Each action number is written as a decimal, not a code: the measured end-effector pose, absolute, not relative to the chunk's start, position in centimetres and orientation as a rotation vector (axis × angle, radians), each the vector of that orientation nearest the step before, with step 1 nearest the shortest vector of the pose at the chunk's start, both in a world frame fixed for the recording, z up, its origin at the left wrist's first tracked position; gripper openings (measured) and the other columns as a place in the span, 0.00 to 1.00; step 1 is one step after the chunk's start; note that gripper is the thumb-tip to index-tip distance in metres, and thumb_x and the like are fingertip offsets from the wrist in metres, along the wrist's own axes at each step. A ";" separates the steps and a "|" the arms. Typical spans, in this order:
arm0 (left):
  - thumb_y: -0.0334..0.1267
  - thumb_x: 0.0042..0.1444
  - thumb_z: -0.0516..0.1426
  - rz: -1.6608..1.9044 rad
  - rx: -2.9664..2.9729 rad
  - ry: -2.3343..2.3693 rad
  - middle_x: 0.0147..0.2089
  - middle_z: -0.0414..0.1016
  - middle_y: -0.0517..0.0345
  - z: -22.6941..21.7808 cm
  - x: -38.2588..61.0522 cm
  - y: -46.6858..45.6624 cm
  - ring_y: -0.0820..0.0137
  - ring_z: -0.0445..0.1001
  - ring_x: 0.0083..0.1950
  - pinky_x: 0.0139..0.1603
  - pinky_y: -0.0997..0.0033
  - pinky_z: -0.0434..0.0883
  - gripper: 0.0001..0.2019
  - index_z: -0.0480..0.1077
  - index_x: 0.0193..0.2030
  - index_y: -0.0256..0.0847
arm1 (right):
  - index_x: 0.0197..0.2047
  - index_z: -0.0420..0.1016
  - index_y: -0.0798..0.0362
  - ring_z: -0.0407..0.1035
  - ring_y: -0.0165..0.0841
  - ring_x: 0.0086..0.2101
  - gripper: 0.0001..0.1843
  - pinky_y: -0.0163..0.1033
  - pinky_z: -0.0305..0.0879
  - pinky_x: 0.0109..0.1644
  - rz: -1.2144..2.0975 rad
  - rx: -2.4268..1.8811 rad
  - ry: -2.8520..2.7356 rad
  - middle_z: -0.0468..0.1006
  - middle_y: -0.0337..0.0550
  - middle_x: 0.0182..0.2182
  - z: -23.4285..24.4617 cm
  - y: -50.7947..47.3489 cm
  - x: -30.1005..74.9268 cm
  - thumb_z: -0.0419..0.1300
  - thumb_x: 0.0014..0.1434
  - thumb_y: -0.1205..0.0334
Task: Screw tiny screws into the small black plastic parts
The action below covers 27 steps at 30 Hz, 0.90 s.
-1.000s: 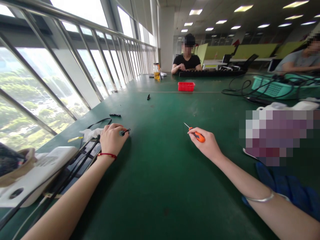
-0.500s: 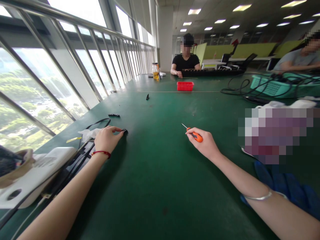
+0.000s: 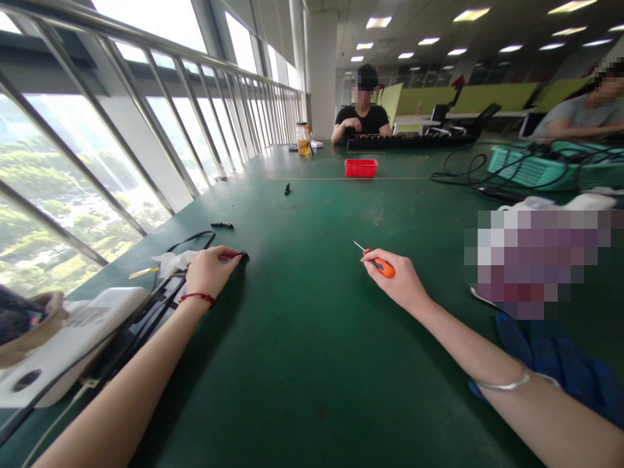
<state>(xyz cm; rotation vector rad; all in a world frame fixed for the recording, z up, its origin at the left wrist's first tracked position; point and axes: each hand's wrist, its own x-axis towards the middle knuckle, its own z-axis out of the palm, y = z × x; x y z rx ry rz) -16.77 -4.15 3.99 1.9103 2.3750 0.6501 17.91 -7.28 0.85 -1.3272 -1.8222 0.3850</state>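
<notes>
My right hand [image 3: 396,278] is closed around the orange and black handle of a screwdriver [image 3: 383,266], whose thin metal shaft points up and to the left, above the green table [image 3: 312,325]. On the left, my left hand [image 3: 212,270] pinches a small black part [image 3: 244,256] between thumb and fingers, low over the tabletop. My fingers cover some of this part, and its exact kind is too small to tell. Just beyond that hand lies another black piece [image 3: 222,225], long and narrow. A third small black piece [image 3: 287,189] lies farther away.
A red plastic bin [image 3: 361,168] stands toward the far end, before a seated person [image 3: 363,117] with a long black object [image 3: 414,142]. Cables spill from a teal basket [image 3: 536,170] at right. Blue gloves [image 3: 560,364] lie near my right forearm; a white device [image 3: 73,348] is at left.
My left hand has shifted very slightly while still pinching the small black part. My right hand stays in place with the screwdriver. The person opposite has lifted a hand off the table toward their chest.
</notes>
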 end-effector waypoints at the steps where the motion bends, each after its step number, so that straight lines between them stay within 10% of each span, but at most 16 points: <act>1: 0.50 0.50 0.54 0.657 1.910 2.362 0.39 0.78 0.53 3.9 -16.8 -4.1 0.61 0.74 0.43 0.41 0.68 0.68 0.17 0.75 0.39 0.41 | 0.33 0.73 0.50 0.69 0.32 0.31 0.07 0.36 0.62 0.36 0.385 -1.323 -1.823 0.78 0.40 0.33 0.9 -7.3 17.9 0.55 0.54 0.60; 27: 0.47 0.51 0.52 0.621 2.023 2.418 0.42 0.78 0.52 4.3 -16.3 -4.2 0.61 0.74 0.44 0.38 0.69 0.67 0.16 0.75 0.37 0.39 | 0.33 0.73 0.50 0.69 0.32 0.31 0.07 0.36 0.62 0.35 0.379 -1.314 -1.843 0.77 0.40 0.33 0.7 -7.3 17.8 0.55 0.55 0.60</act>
